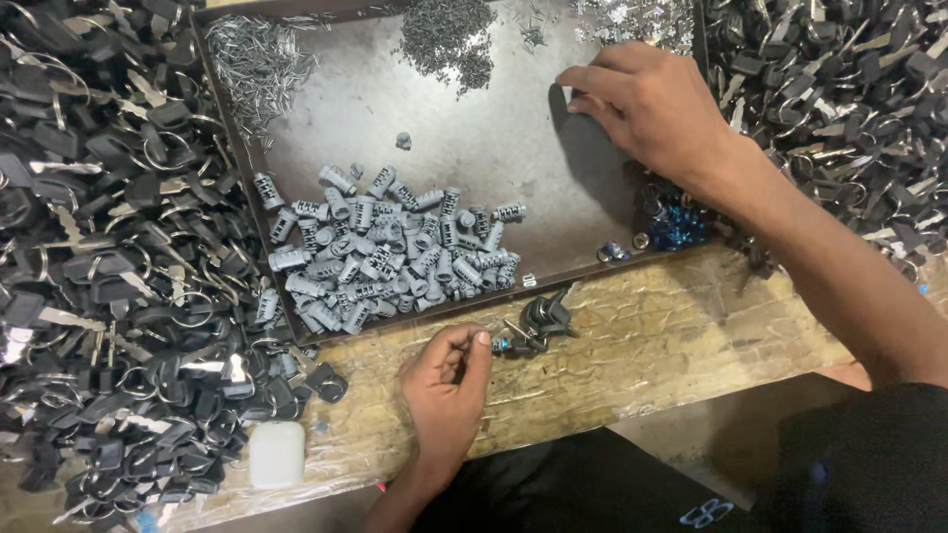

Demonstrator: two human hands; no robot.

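Note:
My left hand (446, 380) rests on the wooden bench near its front edge, fingers curled, pinching a small dark lock part (504, 344) next to a black-headed key (546, 316). My right hand (647, 104) reaches over the dark metal tray (513, 148), fingertips pressed on the tray floor at its upper right; whether it holds anything is hidden. A heap of grey lock cylinders (390, 247) fills the tray's lower middle. Thin metal pins (257, 64) lie in the tray's upper left, and tiny dark springs (449, 39) at the top centre.
Big heaps of black-headed keys on rings lie left (109, 266) and right (839, 89) of the tray. Blue small parts (676, 225) sit at the tray's lower right corner. A white oval case (276, 454) lies near the bench's front edge.

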